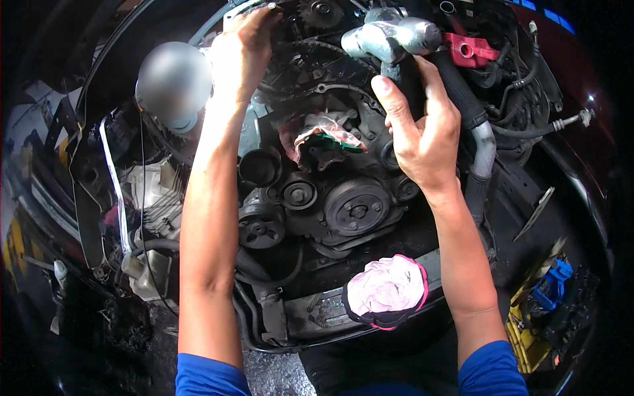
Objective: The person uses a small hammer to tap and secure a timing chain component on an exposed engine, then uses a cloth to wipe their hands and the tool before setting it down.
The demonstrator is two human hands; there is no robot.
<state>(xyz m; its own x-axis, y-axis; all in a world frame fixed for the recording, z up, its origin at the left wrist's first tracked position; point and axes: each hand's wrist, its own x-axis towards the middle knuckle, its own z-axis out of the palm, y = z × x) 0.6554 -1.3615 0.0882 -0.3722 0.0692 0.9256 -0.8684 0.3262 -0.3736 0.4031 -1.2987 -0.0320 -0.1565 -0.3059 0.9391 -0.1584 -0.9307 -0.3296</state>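
My right hand [426,132] is closed round the dark handle of a hammer [399,38]. Its silver head is raised over the upper right of the engine [356,208]. My left hand [247,46] reaches to the upper left of the engine bay, with its fingers curled at the top edge of the view. A bit of silver metal shows by those fingertips, but I cannot make out what they grip. Between my forearms, a crumpled pinkish rag [320,135] lies in the upper middle of the engine, above the round pulleys.
A bunched pink cloth with dark edging [386,290] rests on the front crossmember [310,317]. Hoses run down the right side, by a red part [470,51]. A yellow tray [528,340] with a blue item [553,285] stands at lower right.
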